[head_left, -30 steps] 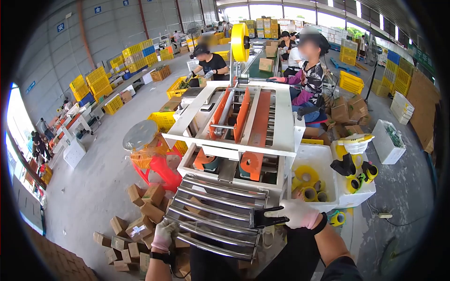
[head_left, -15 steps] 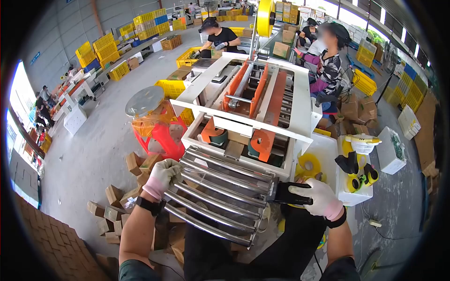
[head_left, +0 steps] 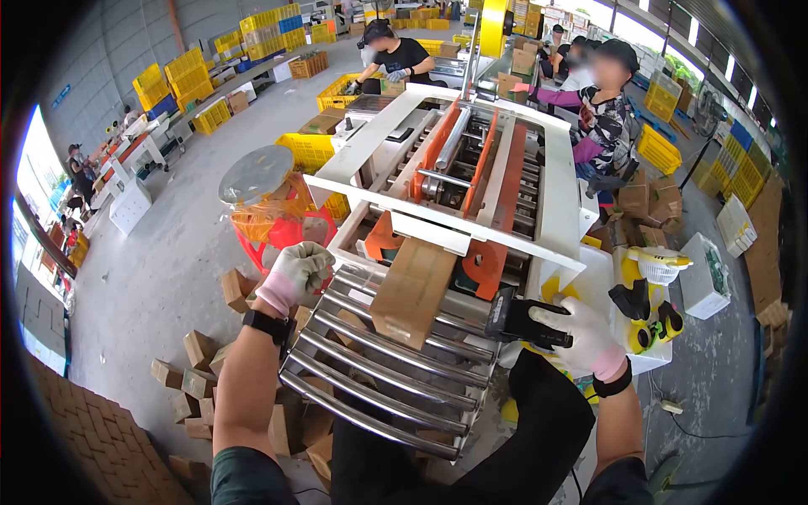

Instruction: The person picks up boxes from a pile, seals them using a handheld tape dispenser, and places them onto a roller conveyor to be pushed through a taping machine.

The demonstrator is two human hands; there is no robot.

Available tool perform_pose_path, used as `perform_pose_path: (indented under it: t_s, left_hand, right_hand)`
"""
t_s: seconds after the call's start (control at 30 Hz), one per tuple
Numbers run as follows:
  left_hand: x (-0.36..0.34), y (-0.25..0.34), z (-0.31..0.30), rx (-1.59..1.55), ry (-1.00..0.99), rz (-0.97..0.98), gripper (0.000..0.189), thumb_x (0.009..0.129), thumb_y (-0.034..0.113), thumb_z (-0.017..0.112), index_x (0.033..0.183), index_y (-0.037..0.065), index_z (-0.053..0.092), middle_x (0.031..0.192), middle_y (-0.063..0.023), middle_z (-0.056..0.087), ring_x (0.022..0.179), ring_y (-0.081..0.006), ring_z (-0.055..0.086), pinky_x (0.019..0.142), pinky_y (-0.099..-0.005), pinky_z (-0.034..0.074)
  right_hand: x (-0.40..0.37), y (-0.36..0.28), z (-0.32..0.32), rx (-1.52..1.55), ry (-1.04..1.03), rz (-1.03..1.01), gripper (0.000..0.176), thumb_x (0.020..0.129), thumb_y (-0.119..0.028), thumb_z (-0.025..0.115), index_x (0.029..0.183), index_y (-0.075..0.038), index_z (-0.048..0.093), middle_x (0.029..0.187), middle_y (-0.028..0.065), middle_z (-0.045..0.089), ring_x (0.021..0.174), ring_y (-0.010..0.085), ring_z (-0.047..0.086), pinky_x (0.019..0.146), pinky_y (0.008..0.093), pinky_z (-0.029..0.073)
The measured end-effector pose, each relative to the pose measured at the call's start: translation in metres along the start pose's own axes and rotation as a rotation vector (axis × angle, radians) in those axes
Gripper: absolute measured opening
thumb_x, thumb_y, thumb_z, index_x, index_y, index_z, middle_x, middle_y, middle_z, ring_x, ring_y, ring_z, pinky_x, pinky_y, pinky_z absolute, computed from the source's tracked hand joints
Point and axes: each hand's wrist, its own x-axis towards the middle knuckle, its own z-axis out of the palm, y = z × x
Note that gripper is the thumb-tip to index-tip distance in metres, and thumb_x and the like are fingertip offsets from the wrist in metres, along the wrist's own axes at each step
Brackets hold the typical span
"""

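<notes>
A sealed brown cardboard box (head_left: 412,290) lies on the curved metal roller conveyor (head_left: 383,366), its far end still under the front of the white-framed box-sealing machine (head_left: 349,160). My left hand (head_left: 299,273), in a white glove, hovers by the conveyor's left edge, left of the box and apart from it. Its fingers are curled closed; whatever may be in them is hidden. In my gloved right hand (head_left: 581,332) is a black handheld device (head_left: 530,322) with a blocky head, held at the conveyor's right side, away from the box.
Many small cardboard boxes (head_left: 198,383) lie on the floor at left. A red stool (head_left: 273,240) stands beside the machine. White foam boxes (head_left: 705,273) and yellow tape rolls are at right. Co-workers (head_left: 396,63) work beyond the machine; another person (head_left: 606,109) sits at its right.
The cardboard box has come out of the machine onto the rollers. My left hand has risen slightly away from the rollers; the right hand and device have shifted slightly right and up.
</notes>
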Motion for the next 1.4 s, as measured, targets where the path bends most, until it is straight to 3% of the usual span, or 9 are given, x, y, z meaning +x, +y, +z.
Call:
perform_pose_path:
  t_s: [0.2,0.23,0.33,0.53,0.57,0.7,0.8,1.23,1.4]
  left_hand:
    - [0.039,-0.139,0.010,-0.091,-0.089,-0.238,0.010,0.092,0.000,0.053,0.091,0.001,0.062,0.074,-0.0052,0.062,0.057,-0.0116,0.055,0.051,-0.0223,0.043]
    - [0.046,-0.170,0.027,-0.573,-0.080,-0.446,0.008,0.094,0.005,0.057,0.094,0.001,0.064,0.082,-0.0063,0.066,0.070,-0.0120,0.061,0.062,-0.0231,0.049]
    - [0.043,-0.199,0.053,-0.150,-0.202,-0.099,0.026,0.093,0.017,0.065,0.108,-0.004,0.063,0.096,-0.0092,0.070,0.093,-0.0129,0.064,0.084,-0.0284,0.051]
    - [0.026,-0.223,0.028,0.595,-0.350,0.205,0.033,0.091,0.019,0.067,0.116,-0.002,0.059,0.101,-0.0140,0.070,0.090,-0.0208,0.067,0.081,-0.0308,0.052]
    - [0.007,-0.208,0.026,0.914,-0.203,0.240,0.033,0.091,0.020,0.064,0.116,-0.002,0.058,0.106,-0.0181,0.069,0.090,-0.0252,0.068,0.082,-0.0323,0.053]
    - [-0.042,-0.102,0.037,0.031,0.049,-0.272,0.062,0.091,0.042,0.062,0.129,-0.005,0.049,0.104,-0.0254,0.066,0.101,-0.0426,0.064,0.089,-0.0403,0.052]
    - [-0.077,-0.056,0.086,0.897,-0.022,-0.017,0.074,0.095,0.045,0.055,0.144,-0.004,0.029,0.114,-0.0302,0.059,0.109,-0.0438,0.059,0.095,-0.0434,0.048]
    - [-0.092,-0.033,0.132,1.155,0.111,-0.096,0.114,0.074,0.070,0.067,0.151,-0.001,0.021,0.143,-0.0266,0.041,0.129,-0.0394,0.048,0.102,-0.0445,0.044]
    - [-0.121,-0.024,0.158,1.550,0.018,-0.002,0.117,0.065,0.063,0.076,0.153,0.009,0.021,0.156,-0.0216,0.021,0.135,-0.0401,0.038,0.102,-0.0478,0.044]
  right_hand:
    - [0.040,0.022,0.073,0.086,-0.282,-0.034,0.057,0.076,-0.013,0.069,0.129,-0.033,0.063,0.084,0.0141,0.055,0.076,0.0334,0.060,0.069,0.0415,0.050]
    - [0.050,0.018,0.090,0.117,-0.323,-0.035,0.059,0.076,-0.012,0.067,0.131,-0.033,0.061,0.084,0.0149,0.054,0.076,0.0338,0.059,0.069,0.0419,0.050]
    - [0.060,0.015,0.110,0.155,-0.351,-0.016,0.064,0.076,-0.009,0.062,0.135,-0.035,0.058,0.084,0.0156,0.051,0.076,0.0339,0.058,0.070,0.0419,0.049]
    - [0.037,-0.024,0.102,0.130,-0.414,-0.053,0.073,0.072,-0.004,0.060,0.136,-0.036,0.056,0.083,0.0141,0.051,0.075,0.0327,0.058,0.069,0.0412,0.050]
    - [0.032,-0.030,0.103,0.132,-0.424,-0.039,0.073,0.071,-0.003,0.060,0.136,-0.036,0.056,0.083,0.0142,0.051,0.075,0.0327,0.058,0.068,0.0411,0.051]
    - [0.013,-0.038,0.113,0.147,-0.369,-0.113,0.072,0.072,-0.004,0.060,0.136,-0.036,0.056,0.084,0.0150,0.052,0.075,0.0337,0.059,0.070,0.0413,0.051]
    - [0.010,-0.057,0.108,0.095,-0.341,-0.113,0.071,0.072,-0.004,0.061,0.137,-0.035,0.056,0.085,0.0151,0.052,0.075,0.0349,0.058,0.073,0.0414,0.050]
    - [0.005,-0.067,0.101,0.352,-0.669,0.129,0.070,0.073,-0.013,0.061,0.142,-0.026,0.052,0.113,0.0207,0.067,0.101,0.0322,0.066,0.086,0.0377,0.052]
    - [-0.009,-0.034,0.102,0.436,-0.643,0.017,0.075,0.069,-0.011,0.063,0.143,-0.025,0.051,0.098,0.0170,0.070,0.083,0.0260,0.069,0.076,0.0338,0.053]
